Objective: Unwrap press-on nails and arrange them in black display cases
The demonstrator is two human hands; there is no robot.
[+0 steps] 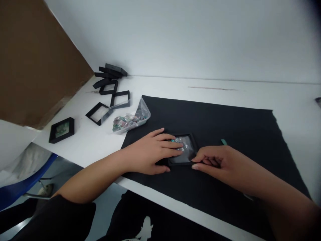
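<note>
A black display frame point(192, 142) with a clear film window lies on the black mat point(238, 125). Small shiny pieces, some of them green, show in the window, partly covered by my fingers. My left hand point(152, 150) rests across the frame's left side, fingers stretched and apart. At the lower right corner, the thumb and index finger of my right hand point(215, 160) pinch the frame's edge; its other fingers are curled in. A small green piece point(224, 142) lies on the mat just behind my right hand.
A clear plastic tub point(144, 112) of colourful pieces stands at the mat's left edge. Several black frames point(109, 87) lie behind it, some piled by the wall. Another frame point(62, 130) with green pieces lies far left. A blue chair point(15, 190) is below the table.
</note>
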